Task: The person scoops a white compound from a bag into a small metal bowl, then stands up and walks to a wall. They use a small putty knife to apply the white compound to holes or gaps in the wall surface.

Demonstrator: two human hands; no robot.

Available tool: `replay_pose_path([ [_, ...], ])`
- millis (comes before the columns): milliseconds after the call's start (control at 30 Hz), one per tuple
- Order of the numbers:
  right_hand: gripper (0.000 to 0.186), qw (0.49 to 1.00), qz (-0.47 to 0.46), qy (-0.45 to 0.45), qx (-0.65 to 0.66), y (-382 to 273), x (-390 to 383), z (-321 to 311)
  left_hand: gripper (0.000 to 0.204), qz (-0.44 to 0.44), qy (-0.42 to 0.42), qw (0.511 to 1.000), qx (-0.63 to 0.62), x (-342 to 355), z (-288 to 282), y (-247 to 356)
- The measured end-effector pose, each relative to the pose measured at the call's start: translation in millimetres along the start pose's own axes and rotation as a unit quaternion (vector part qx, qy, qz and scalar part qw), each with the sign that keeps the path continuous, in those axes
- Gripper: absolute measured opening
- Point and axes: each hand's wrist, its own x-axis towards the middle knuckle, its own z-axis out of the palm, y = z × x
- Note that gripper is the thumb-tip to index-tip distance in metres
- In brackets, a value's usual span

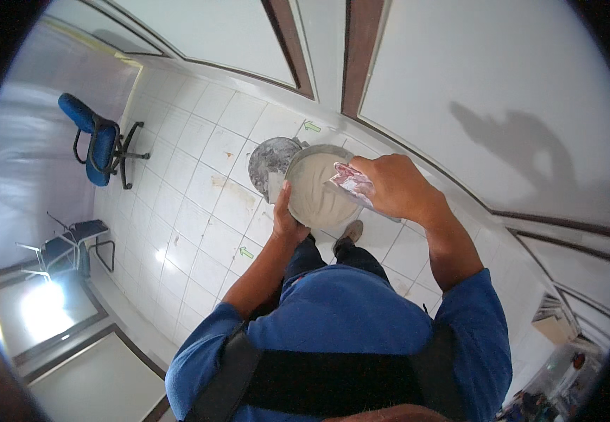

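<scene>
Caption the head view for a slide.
Left hand steadies a putty-filled pan while right hand presses a scraper into it.

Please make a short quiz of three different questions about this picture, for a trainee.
1. True or false: the left hand supports the round pan of pale putty from below.
2. What does the right hand press on the putty? A) putty knife B) paint roller C) hammer
3. Fill in: a grey bucket stands on the white ___ floor.

Key: 1 true; 2 A; 3 tiled.
</scene>
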Motion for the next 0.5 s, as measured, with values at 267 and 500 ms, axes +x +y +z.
replay_pose_path([
  [267,0.031,0.879,-0.005,0.015,0.477,68.4,33.3,60.7,0.068,0.046,0.045,0.996,-0.056,-8.6,-28.7,9.2],
  [500,0.041,0.652,-0.028,0.033,0.757,69.6,32.1,99.5,0.070,0.115,-0.023,0.992,-0.043,-7.1,-14.8,25.3],
])
